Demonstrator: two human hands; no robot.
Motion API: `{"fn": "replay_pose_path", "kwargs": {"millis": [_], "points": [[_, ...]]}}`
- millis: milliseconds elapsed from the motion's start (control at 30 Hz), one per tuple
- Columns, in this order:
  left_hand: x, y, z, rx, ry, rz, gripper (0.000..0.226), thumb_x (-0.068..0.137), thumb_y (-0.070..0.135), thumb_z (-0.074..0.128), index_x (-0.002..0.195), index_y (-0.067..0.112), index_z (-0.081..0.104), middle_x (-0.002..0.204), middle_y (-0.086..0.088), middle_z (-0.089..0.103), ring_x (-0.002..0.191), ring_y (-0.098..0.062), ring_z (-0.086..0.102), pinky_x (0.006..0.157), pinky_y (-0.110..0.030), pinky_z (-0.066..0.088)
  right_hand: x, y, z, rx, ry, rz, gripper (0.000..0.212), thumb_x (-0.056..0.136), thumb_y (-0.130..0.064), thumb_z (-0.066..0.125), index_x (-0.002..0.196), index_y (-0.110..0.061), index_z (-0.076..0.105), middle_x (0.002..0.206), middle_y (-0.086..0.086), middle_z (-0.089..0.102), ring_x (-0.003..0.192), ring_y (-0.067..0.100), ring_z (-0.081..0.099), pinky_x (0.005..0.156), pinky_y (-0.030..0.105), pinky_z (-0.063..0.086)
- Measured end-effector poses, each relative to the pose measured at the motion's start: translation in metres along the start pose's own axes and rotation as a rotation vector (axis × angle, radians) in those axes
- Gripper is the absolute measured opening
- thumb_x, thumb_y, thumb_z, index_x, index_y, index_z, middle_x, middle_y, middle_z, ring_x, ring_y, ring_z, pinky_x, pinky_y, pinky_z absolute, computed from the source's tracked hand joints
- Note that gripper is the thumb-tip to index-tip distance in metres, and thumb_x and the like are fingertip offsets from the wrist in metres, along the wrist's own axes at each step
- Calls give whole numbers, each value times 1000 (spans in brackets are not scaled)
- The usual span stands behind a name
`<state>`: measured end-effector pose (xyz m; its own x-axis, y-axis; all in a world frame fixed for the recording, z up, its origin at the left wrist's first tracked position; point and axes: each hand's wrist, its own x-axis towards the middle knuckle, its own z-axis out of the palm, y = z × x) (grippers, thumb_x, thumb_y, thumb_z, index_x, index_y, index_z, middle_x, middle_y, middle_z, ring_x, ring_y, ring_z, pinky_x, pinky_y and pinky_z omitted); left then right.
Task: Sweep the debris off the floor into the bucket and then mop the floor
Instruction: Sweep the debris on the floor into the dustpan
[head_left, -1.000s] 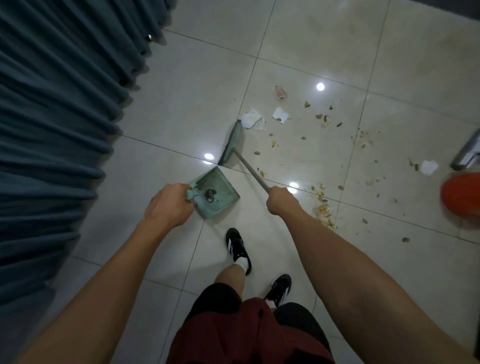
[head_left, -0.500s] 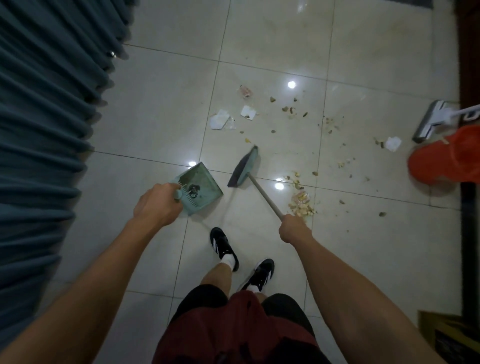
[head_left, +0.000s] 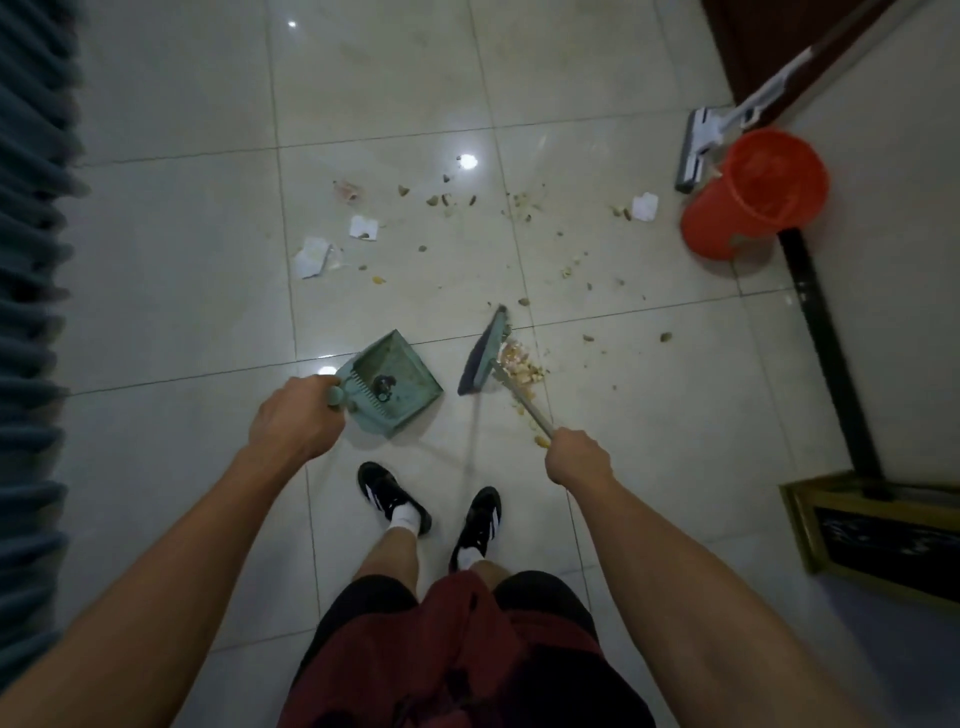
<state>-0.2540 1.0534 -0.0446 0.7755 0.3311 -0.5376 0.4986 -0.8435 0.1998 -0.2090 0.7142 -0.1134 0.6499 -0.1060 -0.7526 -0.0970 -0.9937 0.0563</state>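
we hold the dustpan (head_left: 396, 382) by its handle in the left hand (head_left: 296, 418), fingers clenched round the grip, its mouth facing right and away from us, low over the floor (head_left: 171, 249). the right hand (head_left: 579, 457) has its fingers wrapped on the brush (head_left: 485, 356) shaft, the head standing just left of a pale crumb pile (head_left: 522, 366) that lies beside the shaft, near our shoes. the debris is spread well apart across the tiles ahead; the bucket (head_left: 756, 195) stands to the far right by the wall, the mop (head_left: 698, 148) head just behind it. to do this step well, we judge the brush should go round to the far side of the pile and draw it toward the pan in short strokes, the pan lip pressed flat to the floor so crumbs do not slip under; the far scraps should be gathered inward first, before any trip to the bucket. counts: one dustpan, one brush, one bucket, one mop, one crumb pile; three white paper scraps (two to the left, one near the bucket), one pinkish scrap farther off; the small brown bits are too many and too small to count exactly, well over a dozen. one dark clump already sits in the pan.
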Motion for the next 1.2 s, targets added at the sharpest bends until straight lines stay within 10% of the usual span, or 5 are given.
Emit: {"fn": "replay_pose_path", "kwargs": {"millis": [433,967,1200], "points": [[5,24,-24,-52,30,46,17,88,14,57,82,26,67,76,-2,67,69,-26,63,68,-39,58,-2,-18,-29,101,72,-59,27,94,-13,48,118,-10,60,111,9,63,89,25,63,68,31,46],[90,-178,-142,-225,49,-158,9,90,20,59,85,24,66,83,-4,67,73,-27,63,65,-33,53,35,-313,-95,-49,98,-234,31,95,-17,51,124,-13,60,113,10,66,99,28,67,82,35,56],[119,-237,-177,-248,64,-234,9,90,20,61,92,23,69,85,-5,67,75,-28,64,68,-33,53,54,-415,-117,-142,81,-341,27,96,-18,50,120,-13,60,96,5,61,79,25,61,64,33,49]]}}
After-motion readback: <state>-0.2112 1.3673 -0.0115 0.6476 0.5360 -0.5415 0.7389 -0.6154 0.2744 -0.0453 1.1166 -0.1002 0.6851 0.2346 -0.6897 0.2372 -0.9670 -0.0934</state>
